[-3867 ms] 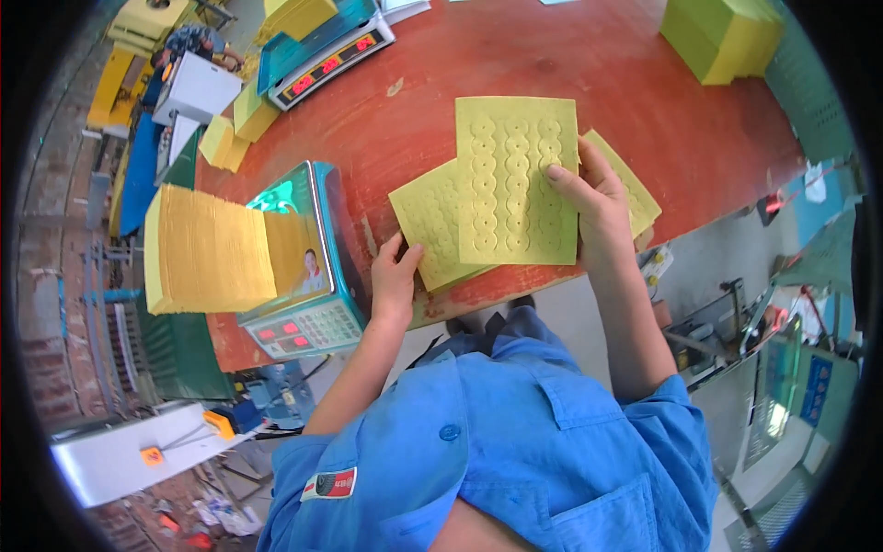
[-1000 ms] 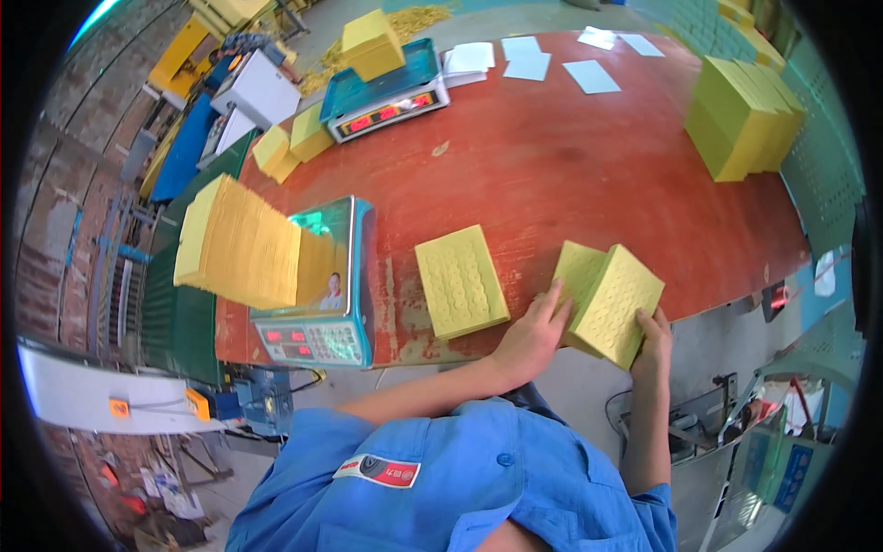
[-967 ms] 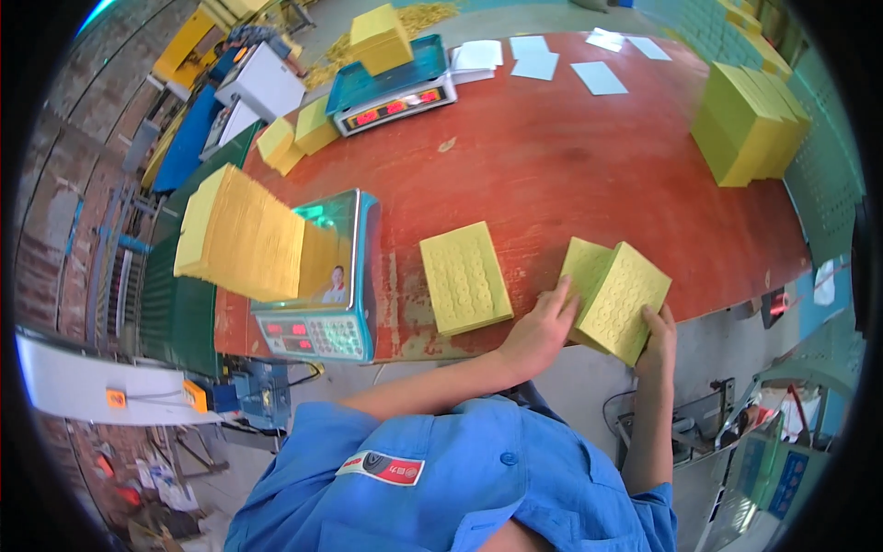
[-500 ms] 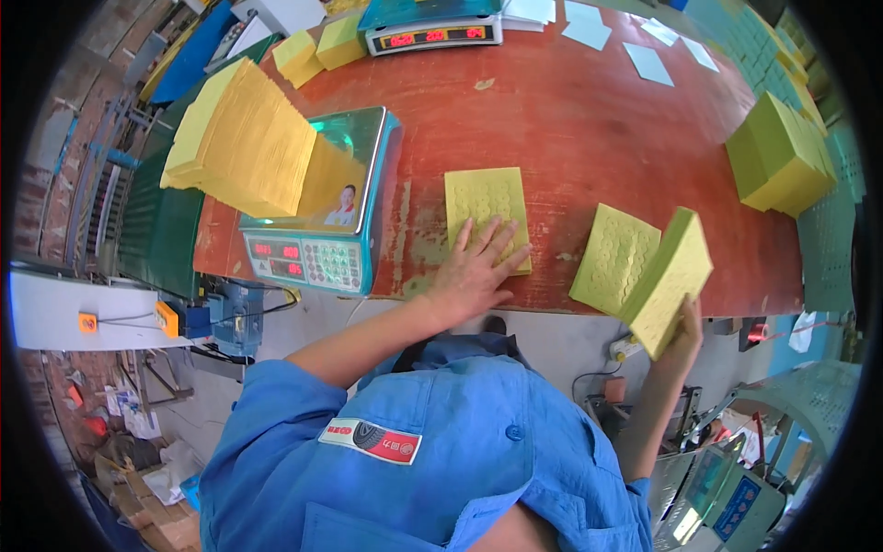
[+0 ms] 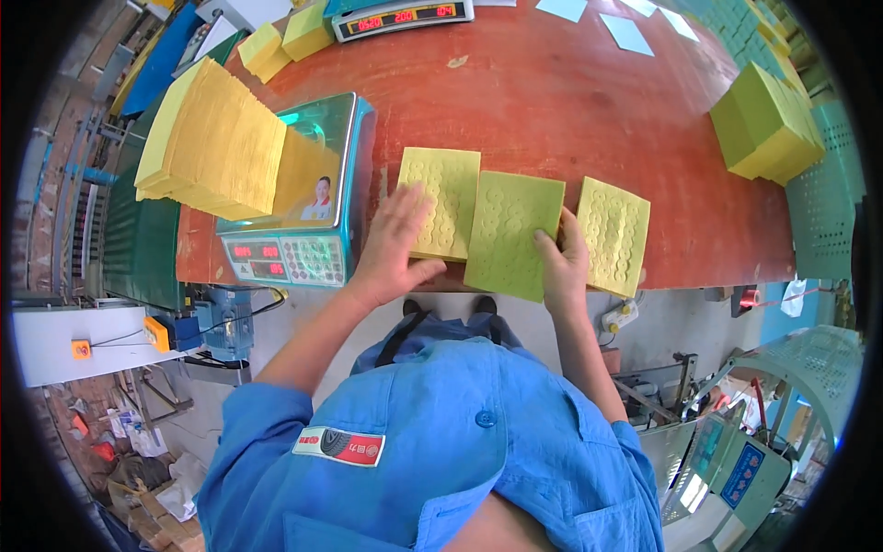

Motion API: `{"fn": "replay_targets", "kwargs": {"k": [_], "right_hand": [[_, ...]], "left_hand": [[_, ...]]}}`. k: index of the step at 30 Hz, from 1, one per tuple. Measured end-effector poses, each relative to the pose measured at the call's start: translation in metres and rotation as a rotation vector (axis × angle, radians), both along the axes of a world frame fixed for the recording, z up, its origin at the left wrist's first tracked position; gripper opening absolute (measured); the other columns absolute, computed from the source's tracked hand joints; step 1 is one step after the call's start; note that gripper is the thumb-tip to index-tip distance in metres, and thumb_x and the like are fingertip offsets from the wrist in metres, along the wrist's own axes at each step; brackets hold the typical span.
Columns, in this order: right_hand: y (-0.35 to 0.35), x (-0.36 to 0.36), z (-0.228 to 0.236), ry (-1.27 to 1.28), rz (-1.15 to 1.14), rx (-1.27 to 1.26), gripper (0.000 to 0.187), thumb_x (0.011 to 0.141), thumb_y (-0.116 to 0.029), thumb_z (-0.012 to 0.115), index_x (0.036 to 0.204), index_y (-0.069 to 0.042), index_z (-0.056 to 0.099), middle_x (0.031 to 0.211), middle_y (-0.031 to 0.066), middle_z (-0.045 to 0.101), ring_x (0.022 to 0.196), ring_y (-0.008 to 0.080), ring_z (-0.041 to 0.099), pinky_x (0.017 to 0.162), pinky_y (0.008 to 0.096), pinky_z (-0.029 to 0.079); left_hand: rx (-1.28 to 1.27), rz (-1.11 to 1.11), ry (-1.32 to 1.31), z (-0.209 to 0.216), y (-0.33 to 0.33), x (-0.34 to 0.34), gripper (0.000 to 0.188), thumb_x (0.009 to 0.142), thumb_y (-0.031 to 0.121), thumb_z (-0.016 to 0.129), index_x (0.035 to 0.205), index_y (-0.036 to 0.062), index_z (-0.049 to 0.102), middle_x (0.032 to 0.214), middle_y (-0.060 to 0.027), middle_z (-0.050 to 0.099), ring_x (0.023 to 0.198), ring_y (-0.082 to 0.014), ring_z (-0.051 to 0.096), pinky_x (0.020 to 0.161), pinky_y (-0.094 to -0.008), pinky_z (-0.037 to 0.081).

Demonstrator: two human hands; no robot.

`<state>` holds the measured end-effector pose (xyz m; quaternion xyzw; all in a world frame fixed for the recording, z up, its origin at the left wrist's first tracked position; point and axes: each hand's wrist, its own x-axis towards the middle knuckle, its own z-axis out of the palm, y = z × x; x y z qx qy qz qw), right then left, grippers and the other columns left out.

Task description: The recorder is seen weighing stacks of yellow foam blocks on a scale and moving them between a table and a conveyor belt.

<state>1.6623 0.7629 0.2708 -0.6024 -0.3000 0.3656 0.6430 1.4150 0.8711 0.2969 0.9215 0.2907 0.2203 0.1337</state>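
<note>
Three yellow paper stacks stamped with ring patterns are near the front edge of the red table. My left hand is open, fingers stretched along the left edge of the left paper stack. In my right hand is the middle paper stack, gripped at its right edge with the thumb on top. It is tilted and partly over the table edge, close beside the left stack. To the right of that hand lies another paper stack.
A tall yellow paper pile stands on the teal digital scale at left. A second scale and yellow blocks sit at the back. Pale sheets lie at the far side. More yellow stacks stand at right.
My right hand has swung left with its paper stack, laying it flatter beside the left stack. My left hand has slid off the left stack's top to its left edge.
</note>
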Motion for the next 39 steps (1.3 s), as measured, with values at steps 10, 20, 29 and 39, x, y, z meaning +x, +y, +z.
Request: {"fn": "replay_targets", "kwargs": {"k": [10, 20, 29, 39], "right_hand": [[0.011, 0.056, -0.013, -0.311, -0.092, -0.191, 0.045, 0.086, -0.001, 0.057, 0.131, 0.005, 0.053, 0.116, 0.0164, 0.064, 0.107, 0.0229, 0.062, 0.093, 0.0345, 0.048], [0.004, 0.047, -0.011, 0.698, -0.058, 0.064, 0.035, 0.096, -0.005, 0.053, 0.129, 0.005, 0.052, 0.121, 0.0166, 0.063, 0.107, 0.0203, 0.064, 0.092, 0.0328, 0.052], [-0.011, 0.047, -0.024, 0.851, 0.042, 0.081, 0.035, 0.101, -0.015, 0.047, 0.133, 0.0, 0.049, 0.122, 0.0186, 0.063, 0.109, 0.028, 0.066, 0.093, 0.0424, 0.057], [0.004, 0.033, 0.007, 0.46, 0.058, -0.126, 0.036, 0.101, -0.017, 0.046, 0.133, 0.0, 0.047, 0.113, 0.0142, 0.061, 0.088, 0.0204, 0.062, 0.075, 0.0316, 0.055]], "left_hand": [[-0.811, 0.601, -0.471, -0.043, 0.003, -0.011, 0.036, 0.094, 0.017, 0.063, 0.121, -0.0061, 0.063, 0.116, -0.0154, 0.063, 0.107, -0.0232, 0.061, 0.094, -0.034, 0.046], [-0.643, 0.575, -0.338, -0.043, 0.002, 0.001, 0.031, 0.093, 0.016, 0.063, 0.115, -0.0068, 0.064, 0.111, -0.0165, 0.065, 0.102, -0.0269, 0.063, 0.092, -0.0345, 0.047], [-0.472, 0.339, -0.347, -0.046, -0.046, 0.02, 0.038, 0.094, 0.016, 0.062, 0.127, -0.0019, 0.06, 0.129, -0.0217, 0.058, 0.119, -0.0373, 0.055, 0.1, -0.0429, 0.045], [-0.596, -0.042, -0.537, -0.064, -0.043, -0.03, 0.044, 0.083, 0.006, 0.07, 0.125, 0.0003, 0.061, 0.131, -0.0164, 0.058, 0.122, -0.037, 0.053, 0.102, -0.0452, 0.044]]}}
